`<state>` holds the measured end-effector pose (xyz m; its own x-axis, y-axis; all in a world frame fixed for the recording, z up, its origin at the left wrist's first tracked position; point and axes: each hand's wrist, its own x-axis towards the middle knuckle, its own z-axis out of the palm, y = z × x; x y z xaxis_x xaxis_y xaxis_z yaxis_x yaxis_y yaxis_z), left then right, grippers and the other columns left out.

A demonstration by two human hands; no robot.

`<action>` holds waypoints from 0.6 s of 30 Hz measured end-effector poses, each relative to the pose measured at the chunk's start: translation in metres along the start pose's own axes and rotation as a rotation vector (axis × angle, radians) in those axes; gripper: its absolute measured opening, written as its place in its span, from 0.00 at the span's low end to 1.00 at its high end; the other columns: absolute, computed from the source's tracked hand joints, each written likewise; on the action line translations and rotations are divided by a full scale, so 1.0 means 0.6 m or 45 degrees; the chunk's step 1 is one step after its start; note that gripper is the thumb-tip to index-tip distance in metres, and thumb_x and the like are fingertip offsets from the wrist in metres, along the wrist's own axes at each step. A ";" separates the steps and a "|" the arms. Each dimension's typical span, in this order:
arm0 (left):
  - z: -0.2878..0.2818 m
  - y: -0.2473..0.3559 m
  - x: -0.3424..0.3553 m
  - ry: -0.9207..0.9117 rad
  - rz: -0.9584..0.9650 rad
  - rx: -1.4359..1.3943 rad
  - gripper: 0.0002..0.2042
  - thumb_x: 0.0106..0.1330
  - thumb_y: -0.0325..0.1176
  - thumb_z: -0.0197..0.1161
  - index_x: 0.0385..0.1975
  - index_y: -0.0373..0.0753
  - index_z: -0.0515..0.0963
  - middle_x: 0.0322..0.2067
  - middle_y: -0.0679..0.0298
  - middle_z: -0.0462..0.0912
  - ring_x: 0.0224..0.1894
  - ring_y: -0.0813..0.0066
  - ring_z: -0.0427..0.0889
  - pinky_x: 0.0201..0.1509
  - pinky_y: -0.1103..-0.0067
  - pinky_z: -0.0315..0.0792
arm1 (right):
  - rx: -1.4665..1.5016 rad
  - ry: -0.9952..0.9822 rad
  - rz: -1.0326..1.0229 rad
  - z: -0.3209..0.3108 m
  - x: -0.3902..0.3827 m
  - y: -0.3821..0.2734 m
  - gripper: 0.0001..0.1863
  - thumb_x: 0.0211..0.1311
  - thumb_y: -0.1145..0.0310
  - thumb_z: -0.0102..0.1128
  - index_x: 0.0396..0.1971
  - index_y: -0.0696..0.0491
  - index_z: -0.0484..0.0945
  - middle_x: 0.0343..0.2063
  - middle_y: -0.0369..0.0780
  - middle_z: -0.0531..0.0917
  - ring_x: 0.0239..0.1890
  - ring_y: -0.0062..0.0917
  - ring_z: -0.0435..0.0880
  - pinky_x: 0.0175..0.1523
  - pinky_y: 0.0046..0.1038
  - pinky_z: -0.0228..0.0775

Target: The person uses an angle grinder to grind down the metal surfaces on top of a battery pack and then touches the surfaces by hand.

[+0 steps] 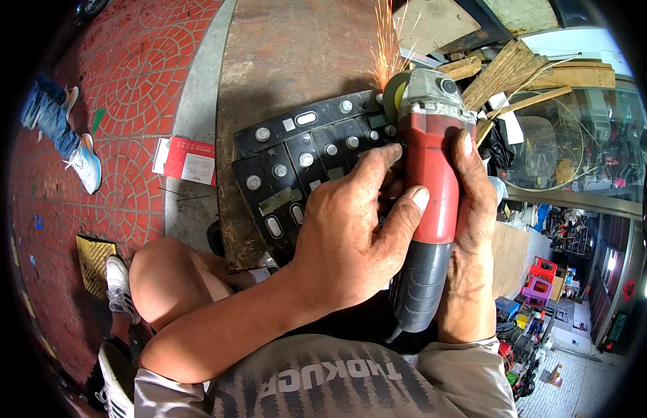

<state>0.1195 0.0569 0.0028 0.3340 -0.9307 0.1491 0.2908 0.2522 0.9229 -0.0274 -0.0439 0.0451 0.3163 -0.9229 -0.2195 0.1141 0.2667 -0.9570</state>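
A red and black angle grinder [433,167] runs, its yellow-green disc [395,94] against the far right edge of a black metal part [295,174] with silver bolt heads and slots. Orange sparks [387,42] spray away from the contact. My right hand [475,198] wraps the grinder's body from the right, thumb along its top. From the left, my left hand [358,223] has its thumb pressed on the red housing, its index finger reaching toward the grinder head. The other left fingers curl underneath, mostly hidden.
The black part lies on a worn brown table [288,56]. Scrap wood [508,73] is piled at the far right by a glass pane [553,139]. A red and white box [189,160] lies left of the table. Another person's legs [58,122] are on the red paving.
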 end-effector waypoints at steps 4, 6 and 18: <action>-0.001 0.002 -0.001 -0.003 -0.034 -0.059 0.23 0.85 0.30 0.74 0.69 0.20 0.79 0.42 0.42 0.96 0.41 0.57 1.01 0.45 0.67 0.92 | -0.006 0.011 -0.004 0.004 0.000 -0.002 0.38 0.88 0.42 0.67 0.72 0.66 0.80 0.42 0.56 0.94 0.32 0.41 0.97 0.40 0.38 0.96; 0.002 -0.005 -0.002 -0.012 -0.038 -0.090 0.25 0.85 0.32 0.74 0.72 0.21 0.78 0.45 0.41 0.97 0.44 0.56 1.01 0.48 0.66 0.92 | -0.011 0.017 -0.025 0.000 0.001 -0.003 0.39 0.88 0.41 0.67 0.72 0.66 0.79 0.42 0.56 0.94 0.33 0.41 0.97 0.41 0.38 0.96; -0.017 0.022 -0.022 -0.205 0.100 0.542 0.26 0.82 0.36 0.75 0.71 0.24 0.81 0.59 0.38 0.95 0.62 0.43 0.98 0.68 0.61 0.89 | 0.403 -0.416 -0.039 -0.096 0.049 -0.132 0.45 0.89 0.44 0.69 0.85 0.65 0.65 0.61 0.70 0.85 0.43 0.51 0.98 0.47 0.41 1.01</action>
<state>0.1282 0.0753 0.0097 0.1870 -0.9510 0.2463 -0.1353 0.2234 0.9653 -0.0813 -0.1082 0.1033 0.5832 -0.8091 -0.0720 0.3943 0.3594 -0.8458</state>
